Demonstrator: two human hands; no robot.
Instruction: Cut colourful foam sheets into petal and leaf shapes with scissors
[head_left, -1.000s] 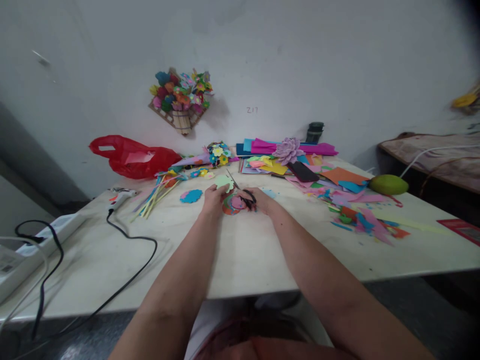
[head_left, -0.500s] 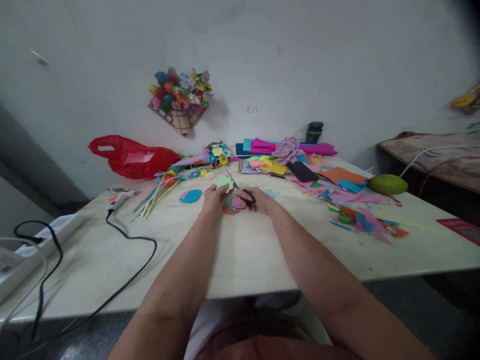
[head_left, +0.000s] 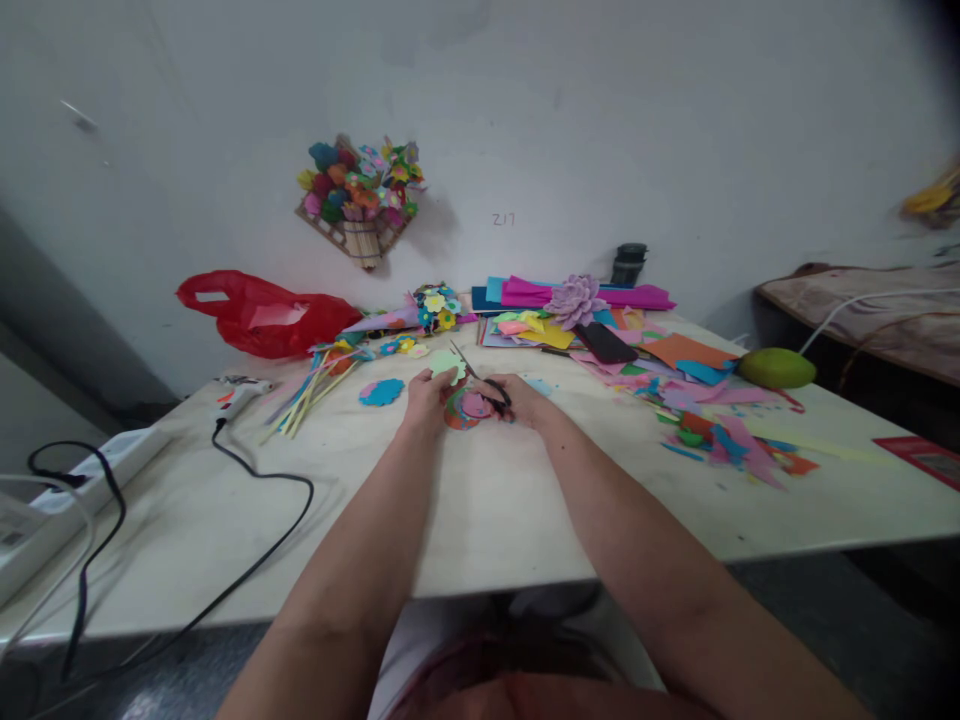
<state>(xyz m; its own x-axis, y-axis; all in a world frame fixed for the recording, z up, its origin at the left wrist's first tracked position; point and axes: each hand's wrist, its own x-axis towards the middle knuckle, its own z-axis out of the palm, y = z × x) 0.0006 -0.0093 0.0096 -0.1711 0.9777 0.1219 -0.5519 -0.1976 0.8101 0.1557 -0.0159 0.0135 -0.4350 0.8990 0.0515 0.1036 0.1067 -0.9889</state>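
Note:
My left hand (head_left: 426,398) pinches a pale green paper piece (head_left: 445,366) with a scalloped edge. Black-handled scissors (head_left: 496,392) are in my right hand (head_left: 519,398), their blades pointing up and left beside the green paper's right edge. Below and between both hands, round paper pieces in pink, green and orange (head_left: 465,410) lie on the table. A blue scalloped paper piece (head_left: 384,392) rests to the left of my left hand.
Paper strips (head_left: 311,395), a red bag (head_left: 270,315) and a corded glue gun (head_left: 238,398) are at the left. Behind stand paper flowers (head_left: 437,306). A phone (head_left: 606,344), paper scraps (head_left: 739,450) and a green oval object (head_left: 778,368) lie to the right.

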